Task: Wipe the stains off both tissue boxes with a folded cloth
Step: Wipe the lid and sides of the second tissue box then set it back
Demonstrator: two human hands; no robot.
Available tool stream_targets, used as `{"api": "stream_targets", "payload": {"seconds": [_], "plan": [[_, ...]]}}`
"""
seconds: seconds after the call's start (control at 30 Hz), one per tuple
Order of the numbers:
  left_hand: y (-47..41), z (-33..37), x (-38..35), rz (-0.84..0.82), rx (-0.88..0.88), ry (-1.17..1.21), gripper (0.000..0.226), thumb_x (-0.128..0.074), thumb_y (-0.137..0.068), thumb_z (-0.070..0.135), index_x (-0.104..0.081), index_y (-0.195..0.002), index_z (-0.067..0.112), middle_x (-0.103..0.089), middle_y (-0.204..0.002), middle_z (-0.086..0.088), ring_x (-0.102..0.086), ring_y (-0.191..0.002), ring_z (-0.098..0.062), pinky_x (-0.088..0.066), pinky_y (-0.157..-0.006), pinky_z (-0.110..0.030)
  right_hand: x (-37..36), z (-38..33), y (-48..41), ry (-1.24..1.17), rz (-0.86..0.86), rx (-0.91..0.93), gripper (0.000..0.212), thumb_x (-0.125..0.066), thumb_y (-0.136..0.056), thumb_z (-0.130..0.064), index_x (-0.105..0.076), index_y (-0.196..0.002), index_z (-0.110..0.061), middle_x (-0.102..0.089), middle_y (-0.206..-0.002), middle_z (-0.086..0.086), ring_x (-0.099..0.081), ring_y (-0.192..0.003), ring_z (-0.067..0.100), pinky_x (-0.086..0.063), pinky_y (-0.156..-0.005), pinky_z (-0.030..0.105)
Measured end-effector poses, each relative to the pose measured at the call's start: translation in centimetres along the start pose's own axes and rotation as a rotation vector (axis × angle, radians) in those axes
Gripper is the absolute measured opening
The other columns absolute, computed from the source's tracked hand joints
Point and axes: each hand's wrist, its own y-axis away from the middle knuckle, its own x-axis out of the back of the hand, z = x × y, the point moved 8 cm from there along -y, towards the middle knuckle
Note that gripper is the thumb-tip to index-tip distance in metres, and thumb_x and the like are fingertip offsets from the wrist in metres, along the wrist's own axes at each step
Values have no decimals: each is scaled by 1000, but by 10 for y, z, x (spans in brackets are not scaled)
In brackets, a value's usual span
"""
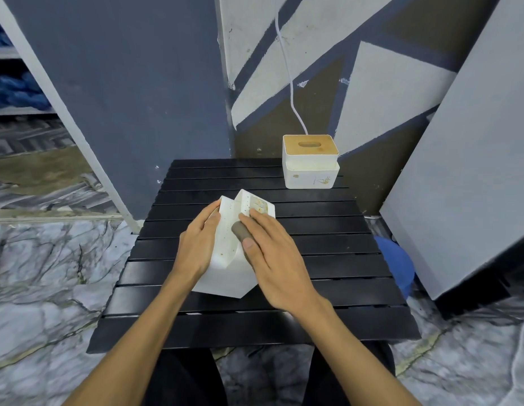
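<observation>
A white tissue box (pixel 225 247) with brown speckled stains is tilted up on the black slatted table (pixel 328 259). My left hand (pixel 196 244) holds its left side, fingers laid flat along it. My right hand (pixel 272 253) presses a folded grey-brown cloth (pixel 240 230) against the box's face, thumb under the cloth's edge. A second white tissue box (pixel 310 162) with a wooden lid stands upright at the table's far right corner; brown stains show on its front lower right.
A white cable (pixel 290 83) hangs down the painted wall behind the far box. A grey panel (pixel 460 171) leans at the right, with a blue object (pixel 398 265) on the floor beside the table. Marble floor surrounds the table.
</observation>
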Motion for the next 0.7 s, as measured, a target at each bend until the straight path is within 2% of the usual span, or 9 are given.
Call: {"api": "stream_targets", "payload": {"seconds": [0.13,0.27,0.4,0.6,0.7], "plan": [[1,2,-1,7,-4,-15,29,-41,-106,35,-59,-116,55,-61,-110,31,-59,-107,0,-45,-83,-21,1,13,8,-86,43,-80,52,-22,-102,-44,-38,-147,-24,-30,-156,-10,-17,-145,2,-17,-120,32],[2,2,-2,-5,-2,-17,32,-41,-107,33,-60,-126,50,-61,-116,28,-58,-106,2,-43,-80,-16,0,5,15,-45,46,-37,46,-28,-104,-35,-39,-147,-22,-30,-156,-8,-14,-146,4,-15,-121,33],[2,5,-3,-15,-1,-25,32,-41,-106,33,-60,-126,50,-62,-116,25,-60,-102,0,-43,-76,-17,10,1,-3,-87,-13,9,39,-35,-106,-27,-47,-142,-18,-37,-152,-6,-17,-143,3,-12,-119,26],[1,2,-1,-2,-7,-8,33,-42,-106,37,-61,-130,48,-63,-127,18,-59,-109,-3,-44,-81,-18,-2,23,0,-156,-26,-142,53,-25,-100,-41,-33,-150,-24,-21,-159,-9,-7,-147,2,-7,-122,27],[2,4,-3,-10,-10,-18,34,-41,-107,35,-60,-133,44,-63,-126,15,-61,-105,-4,-44,-75,-17,0,12,4,-125,-3,-82,49,-29,-102,-36,-36,-148,-23,-21,-156,-16,-4,-144,-4,-4,-121,24]]}}
